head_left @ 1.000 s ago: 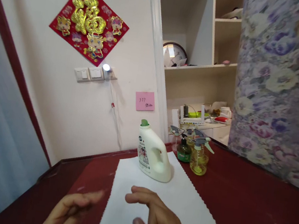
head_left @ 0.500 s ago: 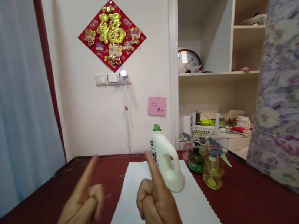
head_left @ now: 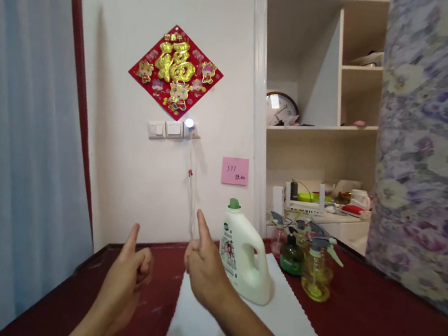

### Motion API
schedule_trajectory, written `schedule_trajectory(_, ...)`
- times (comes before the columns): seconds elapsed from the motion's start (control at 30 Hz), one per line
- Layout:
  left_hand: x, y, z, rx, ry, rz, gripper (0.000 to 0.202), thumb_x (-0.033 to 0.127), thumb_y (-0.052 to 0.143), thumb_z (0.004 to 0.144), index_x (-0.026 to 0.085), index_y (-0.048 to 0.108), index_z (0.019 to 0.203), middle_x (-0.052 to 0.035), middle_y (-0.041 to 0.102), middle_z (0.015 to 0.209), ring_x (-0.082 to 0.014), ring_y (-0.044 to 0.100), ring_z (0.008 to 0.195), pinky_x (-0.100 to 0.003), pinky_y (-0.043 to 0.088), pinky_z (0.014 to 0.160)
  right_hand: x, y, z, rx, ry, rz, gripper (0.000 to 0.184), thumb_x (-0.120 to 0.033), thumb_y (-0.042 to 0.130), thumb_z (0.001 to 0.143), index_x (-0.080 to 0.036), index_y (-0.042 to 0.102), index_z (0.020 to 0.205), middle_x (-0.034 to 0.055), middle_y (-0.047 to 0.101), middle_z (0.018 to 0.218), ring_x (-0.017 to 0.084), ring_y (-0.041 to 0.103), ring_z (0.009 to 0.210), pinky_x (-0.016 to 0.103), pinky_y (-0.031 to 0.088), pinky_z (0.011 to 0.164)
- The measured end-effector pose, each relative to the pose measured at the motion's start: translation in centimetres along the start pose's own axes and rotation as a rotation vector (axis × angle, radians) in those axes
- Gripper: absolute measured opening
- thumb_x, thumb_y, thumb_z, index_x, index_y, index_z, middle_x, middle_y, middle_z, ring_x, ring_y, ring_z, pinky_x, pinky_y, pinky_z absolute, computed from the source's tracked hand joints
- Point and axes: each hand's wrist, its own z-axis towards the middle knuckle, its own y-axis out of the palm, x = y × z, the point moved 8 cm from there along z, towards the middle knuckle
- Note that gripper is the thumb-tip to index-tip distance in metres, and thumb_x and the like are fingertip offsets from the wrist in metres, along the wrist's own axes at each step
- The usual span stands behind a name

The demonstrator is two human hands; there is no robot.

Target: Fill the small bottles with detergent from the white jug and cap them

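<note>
Two hands are raised empty above the dark red surface [head_left: 393,328]: left hand [head_left: 128,274] and right hand [head_left: 203,266], fingers clenched, forefingers pointed to twelve o'clock. At three o'clock, nearly touching the right hand, a cream handled bottle [head_left: 245,258] with green cap is stood upright on a white cloth [head_left: 287,334].

White green-capped jug [head_left: 245,258] upright on cloth [head_left: 287,334]

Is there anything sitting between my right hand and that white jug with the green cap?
Nothing visible. The right hand is raised just left of the white jug, empty, index finger up; only bare white cloth lies below.
</note>
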Motion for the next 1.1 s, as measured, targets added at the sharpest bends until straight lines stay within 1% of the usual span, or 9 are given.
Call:
schedule_trajectory(0.1,-0.1,-0.4,0.1,-0.022,0.053,0.084,0.105,0.021,0.062,0.073,0.036,0.016,0.166,0.0134,0.038,0.053,-0.0072,0.025,0.043,-0.016,0.018,0.044,0.7,0.1,-0.6,-0.052,0.046,0.078,0.093,-0.006,0.043,0.083,-0.020,0.009,0.168,-0.0090,0.048,0.064,0.013,0.044,0.061,0.026,0.041,0.062)
schedule_trajectory(0.33,-1.4,0.0,-0.6,-0.079,0.028,0.129,0.101,0.022,0.061,0.075,0.035,0.017,0.166,0.0127,0.039,0.055,-0.0077,0.025,0.044,-0.018,0.019,0.045,2.2,-0.5,-1.4,-0.036,0.081,0.103,0.092,-0.004,0.042,0.081,-0.019,0.012,0.168,-0.0101,0.047,0.063,0.012,0.043,0.059,0.024,0.039,0.060)
schedule_trajectory(0.43,-2.2,0.5,-0.7,-0.100,0.037,0.103,0.097,0.025,0.064,0.078,0.032,0.021,0.165,0.0129,0.039,0.055,-0.0081,0.026,0.044,-0.018,0.019,0.044,2.7,-1.0,-1.9,-0.062,0.102,0.068,0.086,-0.006,0.042,0.082,-0.019,0.024,0.165,-0.0097,0.048,0.062,0.012,0.046,0.060,0.024,0.040,0.061)
schedule_trajectory(0.53,-3.2,1.4,-1.1,-0.127,0.027,0.135,0.098,0.030,0.072,0.081,0.031,0.021,0.165,0.0066,0.060,0.070,-0.0115,0.050,0.055,-0.021,0.036,0.051,2.7,-1.8,-3.1,-0.124,0.075,-0.051,0.075,-0.009,0.043,0.084,-0.019,0.042,0.158,-0.0047,0.063,0.073,0.013,0.056,0.069,0.026,0.045,0.067)
schedule_trajectory(0.6,-4.1,2.0,-1.4,-0.127,-0.008,0.149,0.100,0.037,0.077,0.083,0.031,0.021,0.165,-0.0042,0.073,0.104,-0.0183,0.068,0.088,-0.027,0.051,0.072,2.8,-2.8,-4.1,-0.138,0.044,-0.132,0.068,-0.015,0.049,0.088,-0.020,0.047,0.156,0.0006,0.071,0.089,0.015,0.063,0.080,0.027,0.048,0.071)
schedule_trajectory(0.67,-5.2,2.6,-1.6,-0.125,-0.053,0.138,0.098,0.045,0.078,0.083,0.032,0.025,0.164,-0.0106,0.068,0.134,-0.0256,0.065,0.119,-0.034,0.051,0.091,3.1,-4.4,-5.1,-0.103,0.023,-0.167,0.061,-0.023,0.054,0.092,-0.020,0.052,0.152,0.0045,0.073,0.101,0.017,0.066,0.088,0.029,0.050,0.074)
schedule_trajectory(0.77,-7.0,3.4,-1.4,-0.129,-0.097,0.138,0.090,0.050,0.080,0.081,0.029,0.038,0.158,-0.0131,0.066,0.140,-0.0305,0.062,0.128,-0.037,0.049,0.095,3.8,-7.7,-6.2,0.022,0.016,-0.144,0.047,-0.032,0.055,0.095,-0.019,0.062,0.140,0.0055,0.070,0.101,0.016,0.066,0.080,0.031,0.052,0.075)
schedule_trajectory(0.93,-10.4,4.7,-1.2,-0.166,-0.126,0.163,0.076,0.056,0.085,0.070,0.020,0.062,0.133,-0.0145,0.074,0.118,-0.0324,0.068,0.109,-0.040,0.053,0.086,6.0,-14.7,-7.6,0.346,0.028,-0.025,0.044,-0.050,0.054,0.098,-0.016,0.066,0.123,0.0013,0.063,0.087,0.013,0.060,0.065,0.029,0.051,0.064)
schedule_trajectory(1.1,-12.7,6.4,-3.1,-0.276,-0.138,0.165,0.057,0.060,0.088,0.065,0.022,0.075,0.105,-0.0105,0.075,0.092,-0.0272,0.068,0.080,-0.039,0.053,0.071,10.2,-20.0,-9.7,0.629,0.040,0.018,0.053,-0.064,0.060,0.093,-0.017,0.066,0.115,-0.0013,0.061,0.077,0.014,0.057,0.059,0.028,0.049,0.057)
